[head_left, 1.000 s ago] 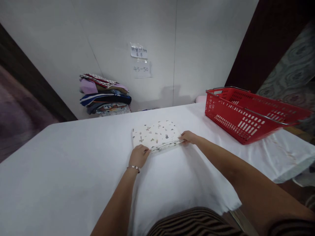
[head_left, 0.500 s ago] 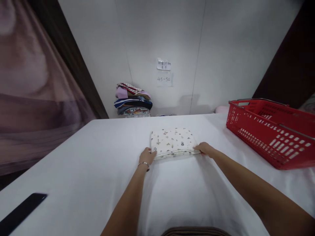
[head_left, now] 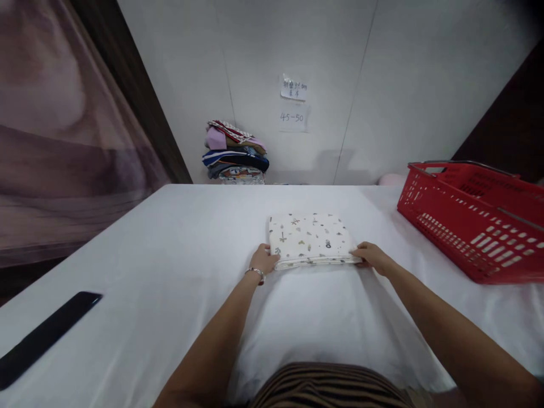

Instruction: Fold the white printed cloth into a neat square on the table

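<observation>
A folded white cloth [head_left: 308,235] with small printed figures lies on the white-covered table [head_left: 178,238]. Its layered fold faces me. My left hand [head_left: 264,259], with a bracelet at the wrist, pinches the near left corner, thumb on top. At the near right corner my right hand [head_left: 370,256] grips the cloth in the same way, its fingers partly hidden under the edge. Both hands are closed on it, and the cloth lies flat between them.
To the right stands a red plastic basket [head_left: 471,226]. A flat black object [head_left: 46,337] rests at the left. Behind the table's far edge is a stack of folded textiles [head_left: 236,156]; paper signs [head_left: 294,117] hang on the wall.
The view has tilted down and shifted slightly, so more of the striped garment shows at the bottom. Both hands still hold the cloth's near corners, and its shape looks the same.
</observation>
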{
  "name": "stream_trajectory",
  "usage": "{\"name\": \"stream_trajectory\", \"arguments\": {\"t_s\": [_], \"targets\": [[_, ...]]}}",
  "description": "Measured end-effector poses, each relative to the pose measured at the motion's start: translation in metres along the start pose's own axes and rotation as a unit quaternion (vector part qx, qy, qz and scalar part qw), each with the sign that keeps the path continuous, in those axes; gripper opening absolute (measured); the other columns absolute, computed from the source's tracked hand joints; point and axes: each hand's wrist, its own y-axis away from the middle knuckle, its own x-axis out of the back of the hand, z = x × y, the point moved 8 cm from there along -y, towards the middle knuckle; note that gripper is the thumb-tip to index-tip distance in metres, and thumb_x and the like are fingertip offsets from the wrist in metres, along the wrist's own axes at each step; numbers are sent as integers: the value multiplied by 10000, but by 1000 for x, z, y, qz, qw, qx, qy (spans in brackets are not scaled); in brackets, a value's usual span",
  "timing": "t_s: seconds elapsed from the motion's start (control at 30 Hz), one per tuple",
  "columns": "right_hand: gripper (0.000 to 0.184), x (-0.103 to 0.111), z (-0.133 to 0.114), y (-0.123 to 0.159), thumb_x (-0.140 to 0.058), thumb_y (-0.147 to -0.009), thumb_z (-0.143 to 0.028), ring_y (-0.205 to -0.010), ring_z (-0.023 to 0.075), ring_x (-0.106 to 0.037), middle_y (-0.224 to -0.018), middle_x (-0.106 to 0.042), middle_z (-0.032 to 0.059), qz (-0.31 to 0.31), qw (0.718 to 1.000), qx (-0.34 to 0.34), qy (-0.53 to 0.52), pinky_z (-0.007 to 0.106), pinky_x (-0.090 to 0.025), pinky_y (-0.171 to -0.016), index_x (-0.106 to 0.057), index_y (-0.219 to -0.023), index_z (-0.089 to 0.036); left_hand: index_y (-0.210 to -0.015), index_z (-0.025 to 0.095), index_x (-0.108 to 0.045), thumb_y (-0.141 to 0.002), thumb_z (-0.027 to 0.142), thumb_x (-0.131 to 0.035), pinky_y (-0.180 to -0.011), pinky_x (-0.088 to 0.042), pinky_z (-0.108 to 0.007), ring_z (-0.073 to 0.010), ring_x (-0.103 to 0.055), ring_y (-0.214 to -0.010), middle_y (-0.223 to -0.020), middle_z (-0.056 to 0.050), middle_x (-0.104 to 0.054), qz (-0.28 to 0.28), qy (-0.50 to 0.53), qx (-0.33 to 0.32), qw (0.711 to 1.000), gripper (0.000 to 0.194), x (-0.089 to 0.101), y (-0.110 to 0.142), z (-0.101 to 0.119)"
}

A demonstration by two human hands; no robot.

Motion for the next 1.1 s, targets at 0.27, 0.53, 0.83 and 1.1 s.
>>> {"name": "stream_trajectory", "arguments": {"t_s": [0.27, 0.53, 0.83, 1.1], "targets": [[357, 11, -20, 14, -560, -748, -367, -852, 199, -583, -999, -607, 84, 125, 942, 179, 256, 321, -470, -757, -547, -1056, -186, -837, 206, -529, -734, 436, -549, -643, -426, -247, -104, -541, -633, -838, 10, -595, 125, -67, -167, 976, 253, 28, 39, 23], [357, -44, -47, 64, -433, -848, -315, -1242, 245, -357, -1281, -496, 90, 88, 808, 452, 367, 429, -267, -1019, -552, -1162, -194, -865, 214, -563, -715, 267, -577, -701, -437, -239, -93, -518, -704, -899, 13, -507, 92, -101, -263, 955, 160, 11, 63, 30], [427, -54, -16, 57, -376, -876, -298, -1294, 213, -291, -1379, -389, 47, 72, 792, 449, 406, 460, -231, -1028, -413, -1301, -267, -852, 205, -533, -770, 117, -425, -713, -419, -247, -127, -530, -807, -930, -17, -535, 144, -213, -329, 909, 161, 9, 70, 43], [422, -57, -14, 57, -350, -884, -301, -1280, 212, -321, -1368, -403, 38, 88, 771, 480, 408, 465, -271, -1015, -420, -1299, -276, -823, 213, -552, -744, 111, -465, -656, -406, -223, -95, -530, -710, -900, 8, -553, 136, -220, -250, 933, 156, 10, 63, 28]]}}
